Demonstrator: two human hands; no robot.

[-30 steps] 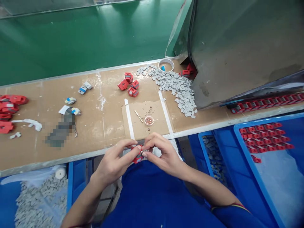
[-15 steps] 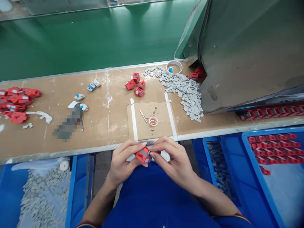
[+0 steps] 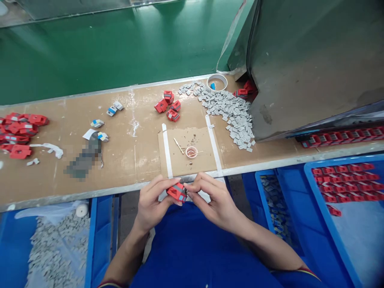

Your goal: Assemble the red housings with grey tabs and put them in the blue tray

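Note:
Just off the table's front edge, my left hand (image 3: 153, 202) grips a red and grey plastic part (image 3: 177, 192) between thumb and fingers. My right hand (image 3: 211, 196) is pinched at the right end of that part; whatever its fingertips hold is too small to make out. Beyond my hands, a cardboard sheet (image 3: 177, 166) taped to the table bears a small round cup (image 3: 191, 152) with a thin stick in it, and a white stick (image 3: 179, 146) lies beside it. Further back are several red parts (image 3: 173, 115) and a heap of small grey tiles (image 3: 231, 110).
A tape roll (image 3: 217, 83) lies behind the tiles. More red parts (image 3: 22, 128) are piled at the far left. A large metal box (image 3: 306, 68) stands at the right. Blue bins with grey pieces (image 3: 57, 248) and red parts (image 3: 345, 184) flank my body.
The view has shifted slightly. The red part has tilted a little in my left hand, and my right fingertips stay at its right end.

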